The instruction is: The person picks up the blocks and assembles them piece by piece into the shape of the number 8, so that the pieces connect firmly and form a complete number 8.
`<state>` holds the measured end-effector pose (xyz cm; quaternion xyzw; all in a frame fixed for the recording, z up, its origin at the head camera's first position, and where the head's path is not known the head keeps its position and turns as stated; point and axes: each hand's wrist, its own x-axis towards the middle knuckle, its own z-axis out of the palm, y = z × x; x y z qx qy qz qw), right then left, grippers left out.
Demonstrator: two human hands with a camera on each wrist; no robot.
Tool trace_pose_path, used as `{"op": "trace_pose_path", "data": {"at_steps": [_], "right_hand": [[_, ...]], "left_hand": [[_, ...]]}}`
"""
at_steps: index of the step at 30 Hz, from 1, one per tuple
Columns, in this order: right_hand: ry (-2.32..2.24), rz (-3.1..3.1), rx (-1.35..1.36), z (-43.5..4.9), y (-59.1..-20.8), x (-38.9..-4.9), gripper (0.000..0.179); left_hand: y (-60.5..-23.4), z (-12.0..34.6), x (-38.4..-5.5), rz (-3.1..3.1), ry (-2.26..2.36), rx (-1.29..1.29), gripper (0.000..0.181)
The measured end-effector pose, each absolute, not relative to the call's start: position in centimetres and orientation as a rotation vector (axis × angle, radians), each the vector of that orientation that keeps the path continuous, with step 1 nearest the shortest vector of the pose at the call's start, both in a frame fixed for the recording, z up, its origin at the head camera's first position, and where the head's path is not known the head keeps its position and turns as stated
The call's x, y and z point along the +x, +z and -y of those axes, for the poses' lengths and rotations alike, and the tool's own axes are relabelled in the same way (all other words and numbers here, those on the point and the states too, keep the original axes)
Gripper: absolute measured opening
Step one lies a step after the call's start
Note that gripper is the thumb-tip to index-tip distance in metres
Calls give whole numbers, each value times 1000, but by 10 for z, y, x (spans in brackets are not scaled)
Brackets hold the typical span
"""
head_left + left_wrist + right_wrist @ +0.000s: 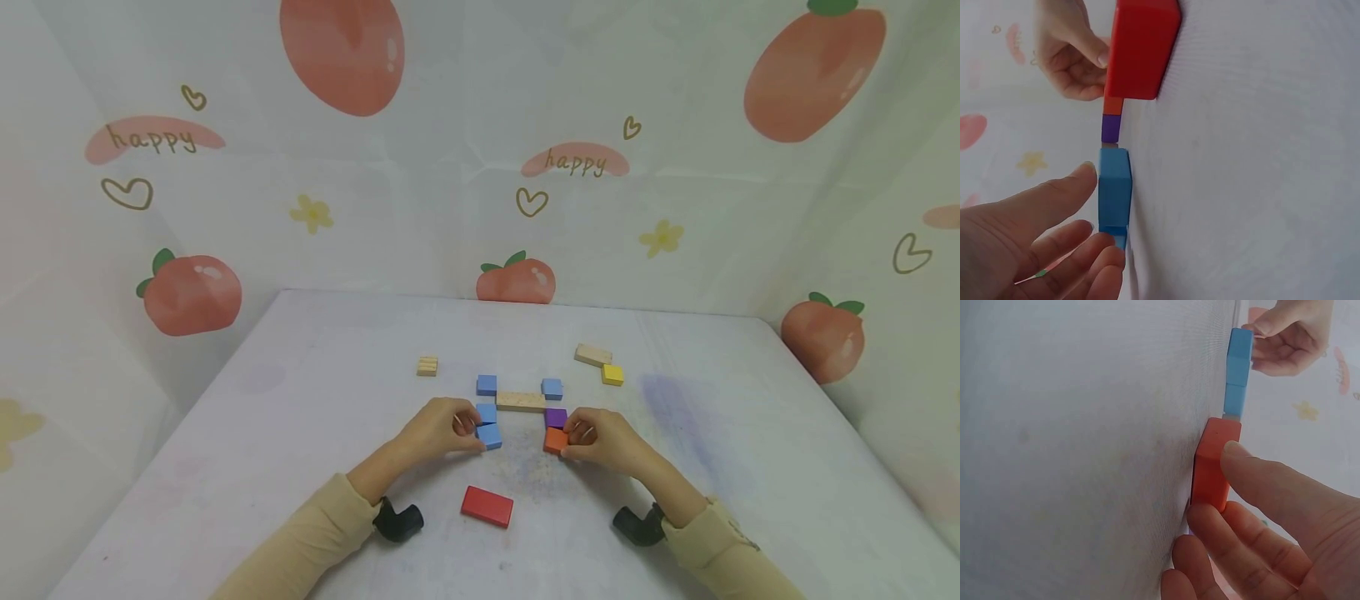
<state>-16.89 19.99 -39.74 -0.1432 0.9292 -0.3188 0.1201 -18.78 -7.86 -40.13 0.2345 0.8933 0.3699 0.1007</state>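
My left hand (442, 427) is beside the nearest blue block (489, 436). In the left wrist view its thumb tip lies just off that block (1114, 187), and its fingers reach the far end. My right hand (603, 437) pinches an orange block (555, 441) between thumb and fingers, seen also in the right wrist view as the orange block (1215, 462). Behind the orange block is a purple block (556, 417). A second blue block (486, 413) adjoins the nearest one. A long wooden block (521, 402) lies between the two columns.
Two more blue blocks, one left (487, 385) and one right (552, 388), stand farther back. A red block (487, 507) lies nearest me. Small wooden pieces (427, 366) lie back left; a wooden block (593, 355) and a yellow block (612, 375) lie back right.
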Motion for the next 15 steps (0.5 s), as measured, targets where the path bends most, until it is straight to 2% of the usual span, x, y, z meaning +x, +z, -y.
{"op": "trace_pose_path", "data": {"at_steps": [15], "right_hand": [[-925, -2714, -384, -199, -397, -168, 26]], "left_hand": [[-396, 85, -181, -2550, 1081, 767, 24]]}}
